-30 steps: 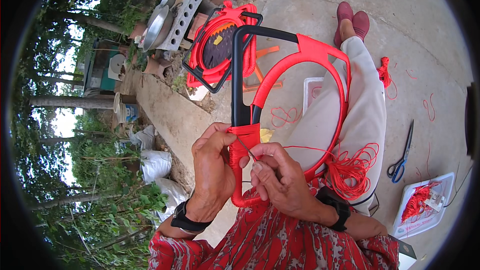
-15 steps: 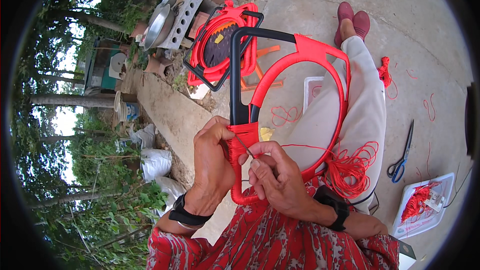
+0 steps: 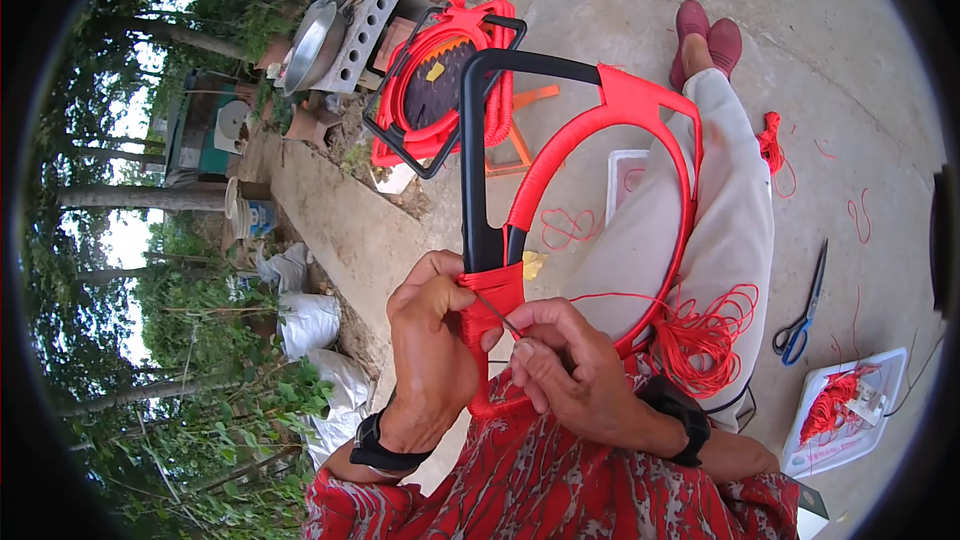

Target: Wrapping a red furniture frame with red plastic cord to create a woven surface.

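Concrete ground spreads out beneath you, with trees and leafy growth filling the left side of the view. Over your lap, just before your patterned shirt, sits the black and red frame: its bare black bar points away from you, and its red-wrapped ring arches over your pale trousers.

Your left hand is closed on the near, red-wrapped part of the frame, thumb at the upper edge of the wrapping; the fingers behind it are hidden. Your right hand pinches a thin dark rod between thumb and forefinger, the rod slanting across the wrapping toward your left thumb. Whether its tip goes under the wraps, you cannot tell from this view.

One red strand runs from beside your right hand toward a loose red cord bundle on your thigh. To your right, blue-handled scissors lie on the ground near a white tray holding tangled red cord. Farther off, more red-wrapped frames are stacked above an orange stool.
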`<state>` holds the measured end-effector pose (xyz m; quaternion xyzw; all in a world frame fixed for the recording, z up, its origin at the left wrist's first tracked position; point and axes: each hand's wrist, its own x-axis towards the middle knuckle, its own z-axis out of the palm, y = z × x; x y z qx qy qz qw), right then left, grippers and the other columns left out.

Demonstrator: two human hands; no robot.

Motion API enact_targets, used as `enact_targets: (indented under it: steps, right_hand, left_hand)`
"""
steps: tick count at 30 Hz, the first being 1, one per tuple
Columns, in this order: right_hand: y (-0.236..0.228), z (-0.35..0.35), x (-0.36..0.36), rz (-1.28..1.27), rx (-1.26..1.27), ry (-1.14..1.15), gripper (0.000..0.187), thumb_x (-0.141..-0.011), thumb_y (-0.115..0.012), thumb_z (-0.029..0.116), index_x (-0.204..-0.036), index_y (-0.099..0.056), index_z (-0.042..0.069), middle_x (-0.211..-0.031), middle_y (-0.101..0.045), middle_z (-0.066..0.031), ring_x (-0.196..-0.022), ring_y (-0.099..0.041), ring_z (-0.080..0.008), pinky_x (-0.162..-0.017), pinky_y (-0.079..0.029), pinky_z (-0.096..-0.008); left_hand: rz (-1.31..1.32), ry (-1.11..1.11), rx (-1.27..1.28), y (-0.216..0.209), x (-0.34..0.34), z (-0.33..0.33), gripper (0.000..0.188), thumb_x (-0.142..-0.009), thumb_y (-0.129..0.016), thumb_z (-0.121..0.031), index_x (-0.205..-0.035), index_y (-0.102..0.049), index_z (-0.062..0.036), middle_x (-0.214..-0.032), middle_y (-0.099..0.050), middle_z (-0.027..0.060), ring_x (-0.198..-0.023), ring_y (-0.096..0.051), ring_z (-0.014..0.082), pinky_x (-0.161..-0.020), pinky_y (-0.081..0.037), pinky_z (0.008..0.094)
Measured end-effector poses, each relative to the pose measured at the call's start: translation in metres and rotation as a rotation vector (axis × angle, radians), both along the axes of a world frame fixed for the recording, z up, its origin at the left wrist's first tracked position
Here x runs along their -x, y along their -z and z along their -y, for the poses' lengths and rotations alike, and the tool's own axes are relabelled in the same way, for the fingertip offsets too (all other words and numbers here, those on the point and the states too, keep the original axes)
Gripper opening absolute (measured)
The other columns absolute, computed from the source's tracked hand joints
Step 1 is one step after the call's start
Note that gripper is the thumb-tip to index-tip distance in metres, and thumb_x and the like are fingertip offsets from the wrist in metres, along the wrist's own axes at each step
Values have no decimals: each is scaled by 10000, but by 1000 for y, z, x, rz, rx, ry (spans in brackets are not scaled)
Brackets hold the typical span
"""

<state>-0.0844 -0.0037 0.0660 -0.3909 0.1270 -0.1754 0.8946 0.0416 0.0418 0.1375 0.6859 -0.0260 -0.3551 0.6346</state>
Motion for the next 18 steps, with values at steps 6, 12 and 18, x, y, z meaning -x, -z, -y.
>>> enact_targets:
  steps: [6,12,18]
  right_hand:
    - [9,-5,0,41,97,63,258,-952,-462,-9,-1200,-399,25,-1033,-633,-88,-669,-502,-75,-588,-469,-236]
    - [8,-2,5,-121,174,22,217,-930,-527,2,-1142,-482,15,-873,-638,-107,-658,-494,-68,-594,-467,-260]
    - [5,25,14,-54,650,272,210,-863,-624,-18,-1070,-613,17,-852,-635,-96,-662,-575,-124,-555,-449,-261]
  left_hand:
    - [28,-2,35,4,3,-2,141,-773,-434,0,-871,-535,4,-742,-586,80,-538,-489,112,-433,-386,254]
    - [38,16,82,3,4,-4,145,-756,-434,7,-858,-538,10,-754,-588,83,-557,-508,120,-437,-394,247]
    - [67,61,-14,3,1,-10,167,-720,-426,-4,-872,-490,-33,-885,-550,52,-624,-524,150,-431,-394,282]
